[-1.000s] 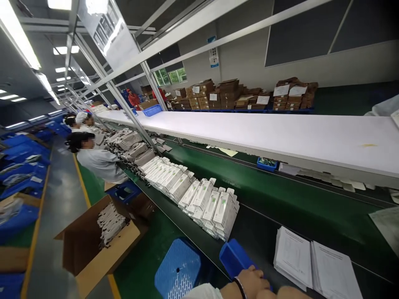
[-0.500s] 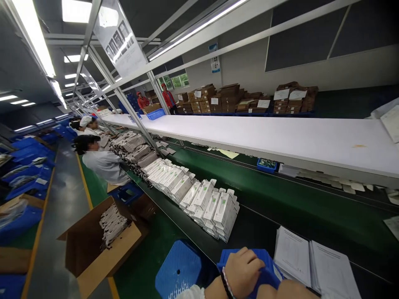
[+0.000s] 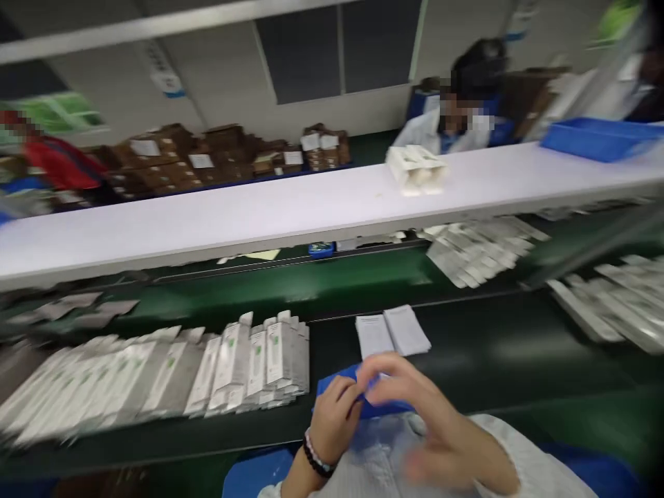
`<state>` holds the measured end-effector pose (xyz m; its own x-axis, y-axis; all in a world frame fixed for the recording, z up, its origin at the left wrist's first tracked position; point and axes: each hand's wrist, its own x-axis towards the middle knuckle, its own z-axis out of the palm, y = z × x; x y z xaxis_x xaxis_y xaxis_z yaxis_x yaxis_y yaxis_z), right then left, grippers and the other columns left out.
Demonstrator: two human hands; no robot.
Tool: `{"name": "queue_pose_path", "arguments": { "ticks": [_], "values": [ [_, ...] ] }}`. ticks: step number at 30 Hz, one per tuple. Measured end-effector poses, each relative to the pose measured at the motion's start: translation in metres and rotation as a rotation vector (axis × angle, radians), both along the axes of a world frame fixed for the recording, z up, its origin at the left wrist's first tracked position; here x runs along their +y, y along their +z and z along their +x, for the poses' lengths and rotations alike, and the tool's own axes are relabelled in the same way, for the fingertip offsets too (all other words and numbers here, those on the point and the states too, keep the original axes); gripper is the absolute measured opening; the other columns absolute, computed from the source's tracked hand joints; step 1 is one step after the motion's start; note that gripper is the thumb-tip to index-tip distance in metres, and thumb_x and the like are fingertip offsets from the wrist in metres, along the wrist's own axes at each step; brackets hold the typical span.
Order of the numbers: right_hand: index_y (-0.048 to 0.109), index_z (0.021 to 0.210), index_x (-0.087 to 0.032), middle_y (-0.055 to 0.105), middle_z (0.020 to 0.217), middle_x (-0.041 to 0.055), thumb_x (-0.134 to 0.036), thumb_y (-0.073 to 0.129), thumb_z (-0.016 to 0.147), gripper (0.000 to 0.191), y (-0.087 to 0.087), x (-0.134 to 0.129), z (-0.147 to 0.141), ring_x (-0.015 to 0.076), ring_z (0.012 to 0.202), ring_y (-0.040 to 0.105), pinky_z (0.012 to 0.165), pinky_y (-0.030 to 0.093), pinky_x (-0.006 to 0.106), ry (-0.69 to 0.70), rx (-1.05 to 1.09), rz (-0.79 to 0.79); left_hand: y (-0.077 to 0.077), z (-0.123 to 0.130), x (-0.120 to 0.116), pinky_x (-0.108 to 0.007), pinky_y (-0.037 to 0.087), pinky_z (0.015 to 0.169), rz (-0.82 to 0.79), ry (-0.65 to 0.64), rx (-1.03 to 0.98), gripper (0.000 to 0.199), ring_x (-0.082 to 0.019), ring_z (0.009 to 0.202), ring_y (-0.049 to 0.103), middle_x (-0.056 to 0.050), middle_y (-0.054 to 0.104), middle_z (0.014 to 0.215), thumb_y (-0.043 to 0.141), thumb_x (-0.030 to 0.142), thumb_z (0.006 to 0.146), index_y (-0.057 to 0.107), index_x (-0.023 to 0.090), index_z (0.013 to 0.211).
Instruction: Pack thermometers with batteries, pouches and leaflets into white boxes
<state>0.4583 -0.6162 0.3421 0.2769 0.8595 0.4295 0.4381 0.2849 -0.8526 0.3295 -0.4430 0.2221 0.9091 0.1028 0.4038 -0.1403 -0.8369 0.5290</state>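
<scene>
A blue plastic bin [image 3: 357, 391] sits close in front of my chest, mostly hidden behind my hands. My left hand [image 3: 335, 422], with dark and beaded bracelets at the wrist, grips its near edge. My right hand [image 3: 436, 422] is blurred, with fingers spread, just right of the bin and touching nothing I can make out. Beyond them, a small stack of white printed sheets [image 3: 393, 332] lies on the dark belt. To the left stands a long row of white boxed products [image 3: 233, 370].
A white shelf [image 3: 207, 225] runs across above the green-and-black conveyor [image 3: 290, 287], with a white cardboard insert [image 3: 416, 169] and a blue bin [image 3: 596, 138] on it. A co-worker in white [image 3: 440, 131] stands beyond. Brown cartons [image 3: 207, 155] line the far wall.
My view has swung sharply, bringing the far side of the line into sight. The blue bin has come up off the belt towards my body, and my right hand has opened.
</scene>
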Motion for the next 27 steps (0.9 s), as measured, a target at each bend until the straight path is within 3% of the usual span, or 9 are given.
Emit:
{"name": "queue_pose_path", "arguments": {
  "ticks": [2, 4, 7, 10, 16, 19, 22, 25, 27],
  "values": [
    [0.046, 0.140, -0.024, 0.048, 0.139, 0.0161, -0.061, 0.061, 0.090, 0.064, -0.043, -0.002, -0.007, 0.0305, 0.126, 0.050, 0.105, 0.047, 0.048, -0.239, -0.156, -0.258, -0.001, 0.003, 0.005, -0.031, 0.055, 0.076, -0.015, -0.064, -0.007, 0.021, -0.020, 0.088, 0.065, -0.007, 0.068, 0.096, 0.050, 0.011, 0.094, 0.062, 0.020, 0.109],
    [0.046, 0.142, -0.018, 0.047, 0.143, 0.0189, -0.042, 0.072, 0.088, 0.065, -0.091, -0.010, -0.024, 0.0337, 0.129, 0.048, 0.107, 0.046, 0.053, -0.363, -0.294, -0.495, -0.002, 0.007, 0.008, -0.030, 0.055, 0.076, 0.021, -0.146, -0.010, 0.019, -0.019, 0.086, 0.065, -0.005, 0.069, 0.095, 0.051, 0.011, 0.095, 0.063, 0.021, 0.106],
    [0.052, 0.138, -0.016, 0.058, 0.131, 0.0168, -0.014, 0.065, 0.088, 0.052, -0.143, -0.026, -0.059, 0.0325, 0.121, 0.054, 0.102, 0.050, 0.053, -0.597, -0.364, -0.638, -0.008, 0.013, 0.004, -0.027, 0.055, 0.069, 0.098, -0.298, -0.015, 0.018, -0.018, 0.081, 0.064, -0.004, 0.069, 0.091, 0.050, 0.012, 0.096, 0.064, 0.021, 0.102],
    [0.051, 0.141, -0.015, 0.059, 0.127, 0.0181, -0.003, 0.059, 0.083, 0.060, -0.165, -0.035, -0.089, 0.0311, 0.113, 0.060, 0.094, 0.056, 0.049, -0.761, -0.289, -0.733, -0.018, 0.016, -0.005, -0.026, 0.055, 0.064, 0.111, -0.418, -0.006, 0.018, -0.018, 0.078, 0.064, -0.004, 0.069, 0.089, 0.048, 0.013, 0.097, 0.064, 0.020, 0.101],
    [0.036, 0.154, -0.027, 0.049, 0.145, 0.0162, -0.002, 0.048, 0.080, 0.080, -0.180, -0.045, -0.123, 0.0313, 0.121, 0.061, 0.097, 0.055, 0.050, -0.882, 0.033, -0.938, -0.032, 0.013, -0.025, -0.029, 0.058, 0.062, 0.120, -0.620, 0.101, 0.022, -0.020, 0.083, 0.066, -0.005, 0.071, 0.094, 0.047, 0.014, 0.097, 0.063, 0.020, 0.110],
    [0.037, 0.154, -0.028, 0.052, 0.143, 0.0121, -0.006, 0.045, 0.080, 0.077, -0.194, -0.055, -0.133, 0.0280, 0.122, 0.060, 0.103, 0.050, 0.050, -1.021, 0.268, -0.803, -0.035, 0.008, -0.026, -0.035, 0.062, 0.078, 0.073, -0.665, 0.209, 0.030, -0.023, 0.100, 0.066, -0.008, 0.069, 0.111, 0.048, 0.015, 0.097, 0.058, 0.020, 0.125],
    [0.049, 0.145, -0.026, 0.064, 0.128, 0.0065, -0.013, 0.055, 0.077, 0.070, -0.213, -0.072, -0.137, 0.0253, 0.114, 0.063, 0.105, 0.048, 0.046, -1.284, 0.718, -0.488, -0.039, 0.001, -0.015, -0.040, 0.059, 0.090, 0.019, -0.698, 0.272, 0.033, -0.023, 0.107, 0.064, -0.010, 0.067, 0.118, 0.049, 0.016, 0.096, 0.055, 0.019, 0.129],
    [0.058, 0.128, -0.021, 0.071, 0.099, 0.0022, -0.015, 0.066, 0.067, 0.061, -0.233, -0.096, -0.134, 0.0232, 0.085, 0.069, 0.085, 0.058, 0.041, -1.524, 1.251, -0.205, -0.045, -0.009, 0.001, -0.039, 0.059, 0.087, 0.004, -0.709, 0.344, 0.028, -0.022, 0.100, 0.066, -0.008, 0.068, 0.113, 0.047, 0.015, 0.097, 0.059, 0.021, 0.122],
    [0.057, 0.119, -0.019, 0.070, 0.088, 0.0007, -0.016, 0.068, 0.068, 0.052, -0.245, -0.115, -0.130, 0.0214, 0.071, 0.068, 0.071, 0.060, 0.037, -1.618, 1.415, -0.125, -0.049, -0.015, 0.011, -0.039, 0.059, 0.083, 0.020, -0.711, 0.401, 0.026, -0.021, 0.095, 0.066, -0.006, 0.069, 0.108, 0.045, 0.014, 0.097, 0.061, 0.021, 0.116]
  ]
}}
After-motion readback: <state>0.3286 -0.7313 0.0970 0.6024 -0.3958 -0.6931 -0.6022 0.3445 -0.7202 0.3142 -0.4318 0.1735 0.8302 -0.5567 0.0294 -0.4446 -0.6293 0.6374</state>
